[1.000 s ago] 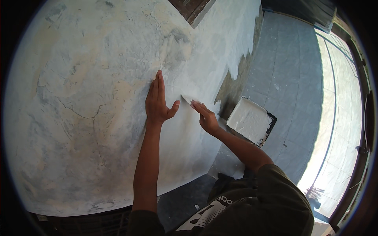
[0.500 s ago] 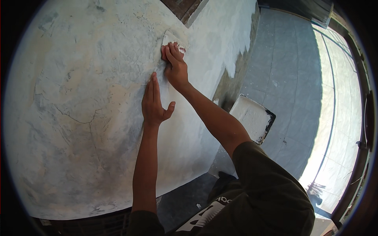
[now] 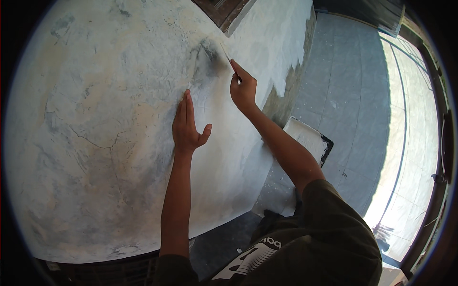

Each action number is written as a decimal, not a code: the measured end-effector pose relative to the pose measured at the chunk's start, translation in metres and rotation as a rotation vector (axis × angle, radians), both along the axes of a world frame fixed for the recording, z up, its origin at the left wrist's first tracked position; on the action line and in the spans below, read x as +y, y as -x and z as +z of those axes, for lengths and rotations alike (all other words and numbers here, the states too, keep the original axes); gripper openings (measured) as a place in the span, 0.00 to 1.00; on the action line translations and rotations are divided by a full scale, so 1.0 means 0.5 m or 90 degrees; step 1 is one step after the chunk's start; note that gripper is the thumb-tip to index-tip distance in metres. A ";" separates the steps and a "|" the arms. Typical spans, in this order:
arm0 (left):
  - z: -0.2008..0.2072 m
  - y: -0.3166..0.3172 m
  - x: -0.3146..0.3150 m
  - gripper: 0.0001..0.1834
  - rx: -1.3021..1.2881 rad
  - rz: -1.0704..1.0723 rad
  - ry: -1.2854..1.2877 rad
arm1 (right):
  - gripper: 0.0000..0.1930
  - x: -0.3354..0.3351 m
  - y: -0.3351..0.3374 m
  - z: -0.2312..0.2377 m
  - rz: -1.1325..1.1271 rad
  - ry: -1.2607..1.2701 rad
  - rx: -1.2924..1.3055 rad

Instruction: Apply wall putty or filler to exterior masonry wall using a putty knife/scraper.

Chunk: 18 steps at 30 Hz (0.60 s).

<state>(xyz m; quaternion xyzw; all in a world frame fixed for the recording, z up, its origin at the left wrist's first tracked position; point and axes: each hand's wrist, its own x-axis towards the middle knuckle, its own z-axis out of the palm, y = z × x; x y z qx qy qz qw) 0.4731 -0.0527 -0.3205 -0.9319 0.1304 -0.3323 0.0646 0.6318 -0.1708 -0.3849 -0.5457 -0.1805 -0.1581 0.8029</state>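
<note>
My left hand (image 3: 188, 126) lies flat against the mottled white-grey wall (image 3: 95, 157), its fingers stretched upward and the thumb out to the side. Up and to the right of it, my right hand (image 3: 244, 91) grips a putty knife (image 3: 225, 50). The blade is turned edge-on, so only a thin line of it shows, and it stands off the wall; most of the handle is hidden in my fingers. Left of the blade, a dark grey patch and a shadow mark the wall.
On the grey tiled floor (image 3: 353, 95) at the right sits a shallow tray (image 3: 327, 146) with white material in it, partly covered by my right arm. A brown wooden frame (image 3: 222, 14) juts in at the top. Fine cracks (image 3: 98, 144) run through the wall's left part.
My right hand has moved right and slightly down, lifting the putty knife off the wall and turning its blade from broadside to edge-on. My left hand has stayed in place.
</note>
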 end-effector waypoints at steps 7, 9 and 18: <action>-0.001 0.010 0.003 0.47 -0.005 0.004 0.012 | 0.31 0.097 0.100 -0.002 0.023 0.057 -0.216; -0.004 0.016 0.012 0.47 -0.007 0.002 0.014 | 0.32 0.044 0.182 -0.082 0.144 0.042 -0.196; -0.001 0.004 0.006 0.47 0.003 0.002 0.015 | 0.20 -0.089 0.217 -0.204 0.129 0.131 0.060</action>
